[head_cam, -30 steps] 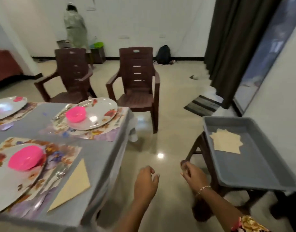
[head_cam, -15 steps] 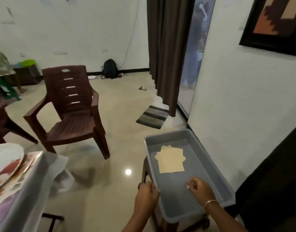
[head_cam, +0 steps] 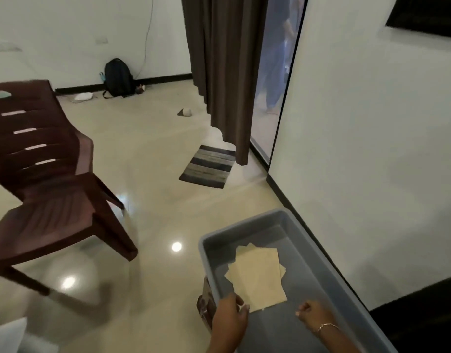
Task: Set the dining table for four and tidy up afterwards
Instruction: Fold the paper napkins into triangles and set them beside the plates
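A grey plastic tray (head_cam: 329,253) stands on a dark stool by the white wall at the lower right. Inside it lies a small stack of beige paper napkins (head_cam: 257,273), fanned slightly. My left hand (head_cam: 230,318) reaches over the tray's left rim, and its fingertips pinch the near left corner of the napkin stack. My right hand (head_cam: 312,315), with a thin bracelet at the wrist, hovers inside the tray to the right of the napkins. Its fingers are loosely curled and hold nothing.
A dark brown plastic chair (head_cam: 48,189) stands to the left on the glossy tiled floor. A striped mat (head_cam: 208,166) lies by a brown curtain (head_cam: 224,72) and a glass door. A black backpack (head_cam: 117,79) leans against the far wall.
The view has swung right, from the set table to the tray. My left hand moved from the tray's rim onto the napkin corner. My right hand stayed inside the tray.
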`<move>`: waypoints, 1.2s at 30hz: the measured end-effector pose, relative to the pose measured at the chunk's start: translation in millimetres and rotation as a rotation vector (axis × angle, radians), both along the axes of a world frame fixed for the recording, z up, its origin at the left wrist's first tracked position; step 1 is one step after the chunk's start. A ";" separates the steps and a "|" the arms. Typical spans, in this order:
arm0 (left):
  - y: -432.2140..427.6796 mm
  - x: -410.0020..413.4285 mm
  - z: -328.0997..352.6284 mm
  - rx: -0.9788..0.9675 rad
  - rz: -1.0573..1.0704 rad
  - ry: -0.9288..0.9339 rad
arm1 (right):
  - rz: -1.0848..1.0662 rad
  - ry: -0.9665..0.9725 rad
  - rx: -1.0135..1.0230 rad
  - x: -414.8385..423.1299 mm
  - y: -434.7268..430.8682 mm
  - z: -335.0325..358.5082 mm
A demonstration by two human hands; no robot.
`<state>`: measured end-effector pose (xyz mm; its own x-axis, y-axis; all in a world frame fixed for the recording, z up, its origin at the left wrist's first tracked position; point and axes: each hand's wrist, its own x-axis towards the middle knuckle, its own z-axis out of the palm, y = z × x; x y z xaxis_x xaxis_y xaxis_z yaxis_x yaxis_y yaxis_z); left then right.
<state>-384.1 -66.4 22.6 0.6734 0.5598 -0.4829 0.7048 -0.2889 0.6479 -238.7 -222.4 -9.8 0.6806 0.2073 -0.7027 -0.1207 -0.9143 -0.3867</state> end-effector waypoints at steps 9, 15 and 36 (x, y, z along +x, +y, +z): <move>45.5 55.9 -48.6 -0.084 -0.175 0.101 | -0.206 0.115 -0.120 29.0 39.0 -48.5; 54.4 67.1 -62.4 -0.135 -0.209 0.192 | -0.375 0.136 -0.058 35.4 53.2 -73.1; 35.4 49.5 -28.8 -0.188 0.019 0.055 | -0.289 -0.132 0.369 31.3 58.9 -3.5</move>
